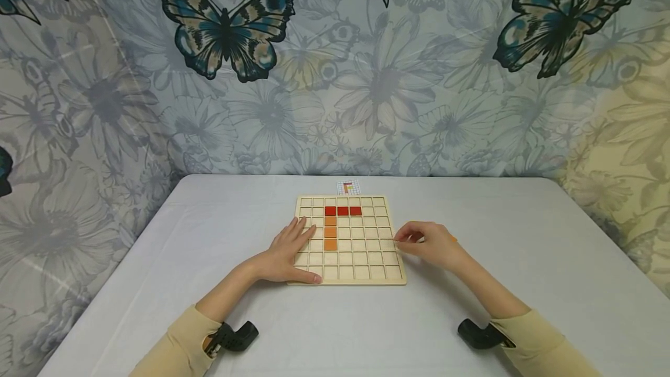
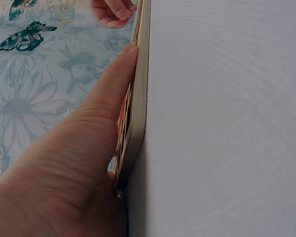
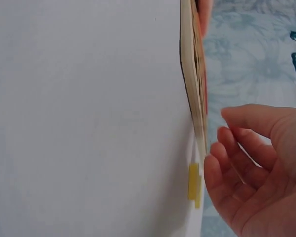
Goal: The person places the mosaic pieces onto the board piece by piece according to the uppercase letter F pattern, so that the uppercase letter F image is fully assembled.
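A pale wooden grid board (image 1: 361,283) lies on the white table. Three red tiles (image 1: 342,211) form a row near its far side, and three orange tiles (image 1: 330,233) run down from the row's left end. My left hand (image 1: 285,256) rests on the board's left part, fingers spread and the thumb along the near edge, as the left wrist view also shows. Beside the right edge is my right hand (image 1: 426,243), its fingers loosely bent. In the right wrist view that hand (image 3: 259,168) holds nothing, with a gap between thumb and fingers.
Behind the board lies a small card (image 1: 348,188) printed with a coloured grid pattern. Yellow pieces (image 3: 193,182) lie on the table near the board, and an orange bit (image 1: 453,239) shows past my right hand. A butterfly-patterned wall covering (image 1: 377,103) rises behind the table.
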Demonstrator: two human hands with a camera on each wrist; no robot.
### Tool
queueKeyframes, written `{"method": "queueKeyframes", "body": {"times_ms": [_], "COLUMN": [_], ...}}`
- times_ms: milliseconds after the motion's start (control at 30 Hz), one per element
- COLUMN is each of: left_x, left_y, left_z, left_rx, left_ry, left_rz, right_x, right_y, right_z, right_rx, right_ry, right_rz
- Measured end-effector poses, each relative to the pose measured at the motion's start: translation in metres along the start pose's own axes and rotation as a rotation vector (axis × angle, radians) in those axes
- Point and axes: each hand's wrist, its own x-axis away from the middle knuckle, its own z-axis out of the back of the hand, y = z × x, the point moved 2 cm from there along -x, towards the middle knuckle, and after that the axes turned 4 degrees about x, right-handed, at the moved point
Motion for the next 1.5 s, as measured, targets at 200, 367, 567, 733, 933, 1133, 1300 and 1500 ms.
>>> {"method": "queueKeyframes", "body": {"times_ms": [200, 367, 567, 733, 933, 1133, 1300, 1500], "left_x": [0.0, 0.0, 0.0, 0.0, -0.001, 0.0, 0.0, -0.001], "left_y": [0.0, 0.0, 0.0, -0.001, -0.001, -0.001, -0.002, -0.004], "left_z": [0.0, 0.0, 0.0, 0.0, 0.0, 0.0, -0.001, -0.002], "left_rx": [-0.004, -0.004, 0.001, -0.003, -0.009, 0.0, 0.0, -0.01], "left_ry": [0.002, 0.0, -0.003, 0.002, 0.003, -0.001, 0.001, 0.001], "left_rz": [-0.005, -0.002, -0.002, -0.004, -0.004, 0.003, 0.004, 0.004], "right_x": [0.006, 0.01, 0.017, 0.02, 0.023, 0.021, 0.02, 0.02], "right_y": [0.014, 0.025, 0.035, 0.044, 0.053, 0.054, 0.054, 0.054], "right_z": [0.012, 0.021, 0.034, 0.043, 0.047, 0.043, 0.042, 0.045], "right_rx": [0.056, 0.103, 0.179, 0.241, 0.203, 0.177, 0.171, 0.18], "right_ry": [0.038, 0.063, 0.115, 0.118, 0.064, 0.04, 0.03, 0.03], "right_rz": [-0.029, -0.064, -0.058, -0.071, -0.12, -0.118, -0.111, -0.121]}}
